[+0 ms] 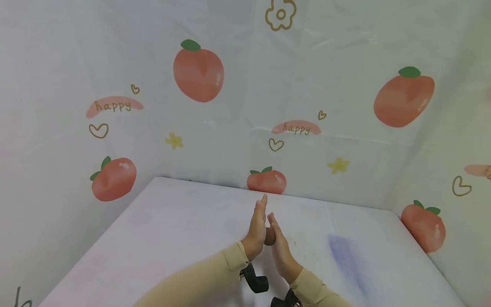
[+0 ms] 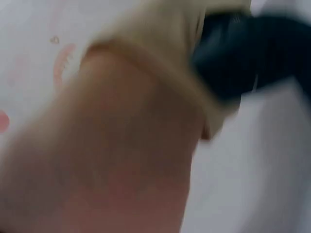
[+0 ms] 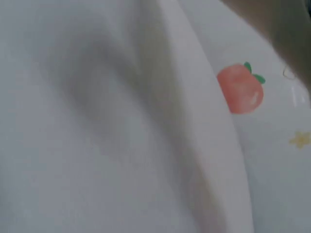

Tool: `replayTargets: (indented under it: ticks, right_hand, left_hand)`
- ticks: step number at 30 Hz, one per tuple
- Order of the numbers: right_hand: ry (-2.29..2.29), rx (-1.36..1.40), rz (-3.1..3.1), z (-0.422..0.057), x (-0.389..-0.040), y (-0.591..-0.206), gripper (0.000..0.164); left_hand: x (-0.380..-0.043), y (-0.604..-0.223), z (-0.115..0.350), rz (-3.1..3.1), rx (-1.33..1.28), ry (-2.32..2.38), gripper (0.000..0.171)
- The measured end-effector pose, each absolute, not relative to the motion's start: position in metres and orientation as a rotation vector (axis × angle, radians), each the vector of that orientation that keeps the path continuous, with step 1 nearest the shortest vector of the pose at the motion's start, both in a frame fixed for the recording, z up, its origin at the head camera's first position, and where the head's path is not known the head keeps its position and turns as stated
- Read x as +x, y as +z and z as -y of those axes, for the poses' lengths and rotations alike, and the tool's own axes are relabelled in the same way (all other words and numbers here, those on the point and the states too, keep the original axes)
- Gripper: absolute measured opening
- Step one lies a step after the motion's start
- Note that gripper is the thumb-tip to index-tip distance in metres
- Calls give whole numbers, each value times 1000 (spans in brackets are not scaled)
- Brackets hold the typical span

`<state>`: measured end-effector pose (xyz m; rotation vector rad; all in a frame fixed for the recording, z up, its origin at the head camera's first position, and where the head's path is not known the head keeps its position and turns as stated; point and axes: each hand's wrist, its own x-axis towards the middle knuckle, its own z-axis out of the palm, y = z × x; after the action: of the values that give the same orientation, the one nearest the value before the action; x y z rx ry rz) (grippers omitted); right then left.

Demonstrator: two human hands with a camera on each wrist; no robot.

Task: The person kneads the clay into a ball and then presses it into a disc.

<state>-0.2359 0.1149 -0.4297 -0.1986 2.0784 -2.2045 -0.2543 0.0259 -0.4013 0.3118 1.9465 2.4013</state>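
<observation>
A small brown ball point(image 1: 270, 236), smooth and round, sits between two upright palms above the white table in the head view. My left hand point(image 1: 257, 229) presses it from the left with straight fingers pointing up and away. From the other side my right hand point(image 1: 283, 253) touches it, its fingers also straight and leaning toward the left hand. What the ball is made of cannot be told. A blurred bare wrist point(image 2: 112, 145) and beige cuff fill much of the left wrist view; the ball is not seen there. The right wrist view shows mainly the pale tabletop and shadows.
The white table point(image 1: 184, 217) bears a bluish smear point(image 1: 347, 260) on the right. Behind it hangs a pale cloth point(image 1: 238, 111) printed with red fruit, hearts and flowers. Black wrist devices are strapped near both beige cuffs, including a left one point(image 1: 256, 281).
</observation>
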Motion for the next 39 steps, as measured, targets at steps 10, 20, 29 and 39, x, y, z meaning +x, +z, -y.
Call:
replayTargets:
  ticks: [10,20,29,39]
  right_hand:
    - [-2294,-295,-2029,-113,-216,-407,55]
    - [-2416,-144,-2218,-120,-235,-399,52]
    - [-2317,-21,-2275,-128,-247,-416,58]
    - [-2251,-149,-2151,-115,-225,-423,57]
  left_hand:
    - [-260,-426,-22,-2040,197,2259,65]
    - [-238,-431,-33,-2006,332,2176,64]
    - [-218,-410,-38,-2010,351,2198,62]
    - [-240,-396,-29,-2051,320,2341,57]
